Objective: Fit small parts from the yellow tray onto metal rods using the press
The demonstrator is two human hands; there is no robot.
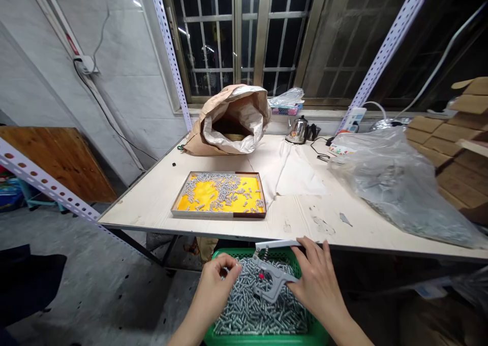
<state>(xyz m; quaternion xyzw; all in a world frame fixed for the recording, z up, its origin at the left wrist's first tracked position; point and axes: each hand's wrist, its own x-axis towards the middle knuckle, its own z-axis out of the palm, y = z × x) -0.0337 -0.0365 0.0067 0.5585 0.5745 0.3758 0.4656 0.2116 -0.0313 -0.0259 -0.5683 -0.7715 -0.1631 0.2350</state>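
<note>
My right hand (319, 272) is closed around the handles of a grey plier-like hand tool (272, 280) with a coil spring and a small red part. The tool's head points left, above a green plastic basket (267, 340) filled with loose metal screws (263, 310). To the left of the tool, my left hand (219, 282) is closed, thumb and fingertips pinched together over the basket's left side. Whatever is between those fingertips is too small to make out. The two hands are apart.
A shallow tray (202, 215) with a yellow bottom holds scattered metal pieces on the table (152, 203). Behind it lies an open paper sack (198, 135). A kettle (298, 131), a clear plastic bag (389, 178) and stacked cardboard (461, 148) stand toward the right.
</note>
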